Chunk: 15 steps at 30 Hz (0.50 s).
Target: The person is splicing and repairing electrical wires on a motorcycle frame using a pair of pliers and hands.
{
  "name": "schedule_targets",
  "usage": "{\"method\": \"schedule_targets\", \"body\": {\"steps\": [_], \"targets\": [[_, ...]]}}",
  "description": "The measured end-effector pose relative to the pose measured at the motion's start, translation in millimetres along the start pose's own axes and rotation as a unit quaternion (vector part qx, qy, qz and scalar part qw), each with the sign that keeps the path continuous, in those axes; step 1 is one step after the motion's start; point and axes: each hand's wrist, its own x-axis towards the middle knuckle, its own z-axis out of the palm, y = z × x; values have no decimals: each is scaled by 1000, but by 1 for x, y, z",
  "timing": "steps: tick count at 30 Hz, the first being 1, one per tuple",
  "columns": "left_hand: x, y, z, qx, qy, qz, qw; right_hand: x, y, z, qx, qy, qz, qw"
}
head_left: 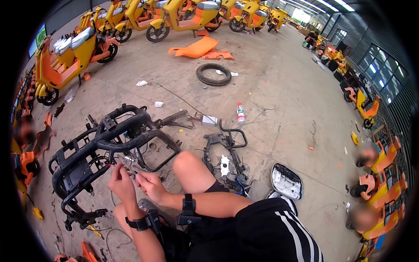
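A black scooter frame [111,135] lies on the concrete floor in front of me, to the left. My left hand [121,185] is raised at its near side, fingers pinched by a thin red wire [109,165]. Just right of it, my right hand [150,187] is closed, thumb and fingers pressed together around a small dark piece too small to name. The fingertips of both hands nearly meet. My bent knee [190,168] rises beyond the right forearm.
A smaller dark metal frame [238,163] lies right of my knee, near an open scooter seat shell [286,181]. Farther off are a plastic bottle [240,112], a tyre [213,74] and an orange panel [196,48]. Yellow scooters [183,19] stand in rows around.
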Motion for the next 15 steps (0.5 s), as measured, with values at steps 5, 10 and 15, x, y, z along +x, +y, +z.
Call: {"method": "schedule_targets", "body": {"steps": [5,10,15], "targets": [[-3,5,0,-2,4,19,1000,-3,-5,2,-20,7,3,1000],[-3,6,2,7,6,29,1000,2,2,1,-6,2,-21,1000],[-2,2,2,0,1,18,1000,2,2,-1,-7,-3,-20,1000]]}}
